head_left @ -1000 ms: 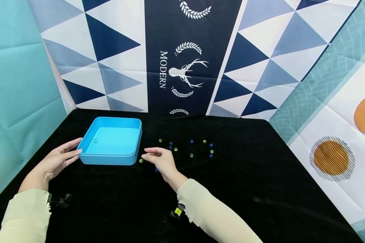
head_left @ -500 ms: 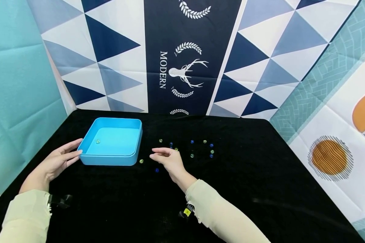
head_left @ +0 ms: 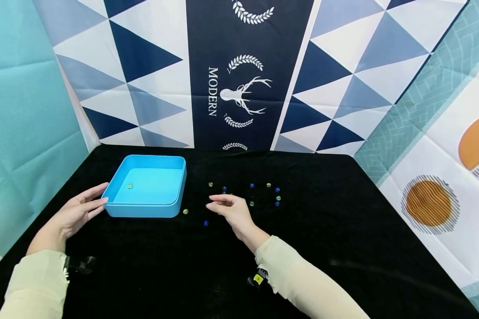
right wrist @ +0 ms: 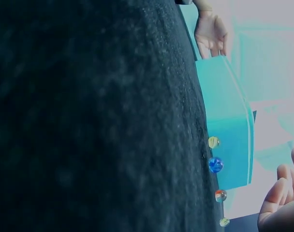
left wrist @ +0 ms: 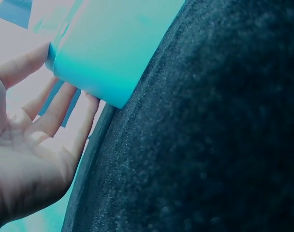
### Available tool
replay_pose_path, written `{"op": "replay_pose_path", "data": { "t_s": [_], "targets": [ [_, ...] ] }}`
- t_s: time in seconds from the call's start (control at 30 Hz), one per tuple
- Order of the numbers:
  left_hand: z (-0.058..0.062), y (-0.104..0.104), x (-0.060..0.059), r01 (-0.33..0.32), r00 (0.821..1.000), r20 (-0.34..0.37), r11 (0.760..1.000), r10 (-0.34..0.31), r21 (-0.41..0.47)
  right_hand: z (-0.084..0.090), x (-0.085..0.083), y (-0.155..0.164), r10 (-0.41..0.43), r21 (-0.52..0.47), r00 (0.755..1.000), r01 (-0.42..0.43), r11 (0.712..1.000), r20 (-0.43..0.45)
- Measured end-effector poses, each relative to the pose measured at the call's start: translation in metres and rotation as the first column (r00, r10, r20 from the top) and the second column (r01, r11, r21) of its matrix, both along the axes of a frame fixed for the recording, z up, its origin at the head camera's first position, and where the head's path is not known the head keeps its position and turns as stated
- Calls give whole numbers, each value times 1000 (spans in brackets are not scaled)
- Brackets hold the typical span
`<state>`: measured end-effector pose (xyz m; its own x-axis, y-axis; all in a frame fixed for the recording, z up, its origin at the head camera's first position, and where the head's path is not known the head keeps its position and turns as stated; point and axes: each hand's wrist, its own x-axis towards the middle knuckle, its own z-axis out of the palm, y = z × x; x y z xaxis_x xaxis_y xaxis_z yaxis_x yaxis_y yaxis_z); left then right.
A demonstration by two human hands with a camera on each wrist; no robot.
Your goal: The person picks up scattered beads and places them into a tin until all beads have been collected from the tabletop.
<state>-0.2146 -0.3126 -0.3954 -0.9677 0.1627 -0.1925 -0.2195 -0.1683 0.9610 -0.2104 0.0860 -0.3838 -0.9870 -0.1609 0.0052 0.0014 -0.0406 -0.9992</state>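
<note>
A blue square box [head_left: 143, 211] stands on the black cloth at the left, with one clear yellowish marble [head_left: 130, 186] on its floor. My left hand [head_left: 72, 212] touches the box's left front corner; in the left wrist view its thumb [left wrist: 26, 65] meets the rim and extended fingers [left wrist: 55, 108] rest against the wall. Above the cloth, right of the box, hovers my right hand [head_left: 233, 214], fingers loosely bent and nothing seen between them. Near it lie a yellow marble [head_left: 185, 212] and a blue marble [head_left: 206, 223]. The hand partly covers other marbles behind it.
Several blue and yellow-green marbles, among them a blue marble [head_left: 252, 185] and a green marble [head_left: 278, 198], lie scattered right of the box. An orange-and-clear marble [right wrist: 221, 195] shows in the right wrist view. Patterned cloth [head_left: 239, 75] hangs behind the table.
My right hand has moved right, away from the box, bringing the blue marble in front into full view. The marble in the box has rolled slightly right. My left hand has stayed put.
</note>
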Motion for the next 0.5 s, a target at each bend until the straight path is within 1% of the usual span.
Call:
{"op": "replay_pose_path", "data": {
  "t_s": [0.2, 0.5],
  "targets": [
    [-2, -1, 1, -6, 1000, 20, 1000, 6, 5, 2, 1, 8, 19, 4, 1000, -19, 1000, -13],
    [-1, 0, 0, -3, 1000, 26, 1000, 3, 11, 2, 4, 25, -27, 44, 1000, 28, 999, -3]
  ]
}}
